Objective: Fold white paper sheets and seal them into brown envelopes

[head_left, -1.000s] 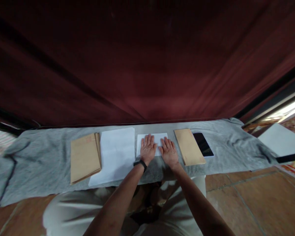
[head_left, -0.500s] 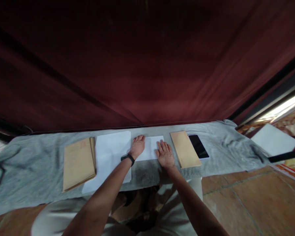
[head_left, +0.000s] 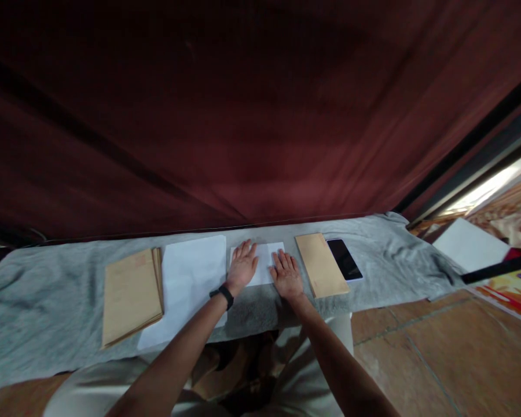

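Note:
A folded sheet of white paper (head_left: 264, 263) lies on the grey cloth in front of me. My left hand (head_left: 242, 266) rests flat on its left part, fingers outstretched, with a dark band on the wrist. On its right part my right hand (head_left: 287, 275) lies flat too, fingers slightly spread. Neither hand grips anything. Left of the folded sheet is a stack of larger white paper (head_left: 193, 275). Just right of my right hand lies a brown envelope (head_left: 322, 265).
Several brown envelopes (head_left: 132, 295) are piled at the left, overlapping the white stack. A phone (head_left: 345, 259) lies beside the single envelope. Grey cloth (head_left: 395, 260) covers the narrow bench, a dark red surface (head_left: 260, 174) rises behind it, and tiled floor (head_left: 408, 353) shows at right.
My left hand has turned and flattened, its fingers now stretched forward on the folded paper. My right hand stays flat on it. The whole view has shifted slightly.

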{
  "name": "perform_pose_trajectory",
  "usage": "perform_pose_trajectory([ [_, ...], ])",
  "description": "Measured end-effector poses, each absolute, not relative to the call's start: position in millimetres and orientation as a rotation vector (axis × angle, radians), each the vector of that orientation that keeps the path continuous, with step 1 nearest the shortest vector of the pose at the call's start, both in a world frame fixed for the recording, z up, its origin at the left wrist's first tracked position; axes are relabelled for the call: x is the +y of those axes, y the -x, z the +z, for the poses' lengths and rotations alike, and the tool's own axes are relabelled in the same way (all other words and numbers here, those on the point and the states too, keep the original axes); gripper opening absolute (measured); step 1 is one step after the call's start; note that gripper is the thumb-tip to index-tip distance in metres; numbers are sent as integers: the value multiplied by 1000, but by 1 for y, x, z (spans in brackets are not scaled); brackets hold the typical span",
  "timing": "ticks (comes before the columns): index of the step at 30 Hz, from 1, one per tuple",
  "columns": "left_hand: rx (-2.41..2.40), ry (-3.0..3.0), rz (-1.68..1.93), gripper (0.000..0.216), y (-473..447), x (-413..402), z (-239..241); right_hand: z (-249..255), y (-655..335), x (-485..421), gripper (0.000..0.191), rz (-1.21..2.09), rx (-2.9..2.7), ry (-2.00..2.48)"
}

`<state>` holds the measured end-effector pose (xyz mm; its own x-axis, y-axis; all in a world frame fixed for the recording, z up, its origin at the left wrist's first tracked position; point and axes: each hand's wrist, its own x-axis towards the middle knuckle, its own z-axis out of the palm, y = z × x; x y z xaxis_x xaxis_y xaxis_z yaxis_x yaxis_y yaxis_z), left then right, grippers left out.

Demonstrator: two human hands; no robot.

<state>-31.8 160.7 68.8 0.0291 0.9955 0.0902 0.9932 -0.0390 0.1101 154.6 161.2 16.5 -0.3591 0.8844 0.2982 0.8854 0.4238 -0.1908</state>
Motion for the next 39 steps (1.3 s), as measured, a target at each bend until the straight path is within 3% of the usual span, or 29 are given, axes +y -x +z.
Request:
perform_pose_trajectory([
  [6,2291,-2198,352,56,9,103,28,22,-152,159,52,41,-2306,1549],
  [15,2248,-2238,260,61,13,100,24,33,-92,145,47,262,-2425,1297],
  [34,2435,-2108,455,59,9,93,22,17,-166,147,59,1,-2236,1573],
  [39,2435,-2094,518,60,8,92,22,42,-160,157,55,306,-1978,1782],
])
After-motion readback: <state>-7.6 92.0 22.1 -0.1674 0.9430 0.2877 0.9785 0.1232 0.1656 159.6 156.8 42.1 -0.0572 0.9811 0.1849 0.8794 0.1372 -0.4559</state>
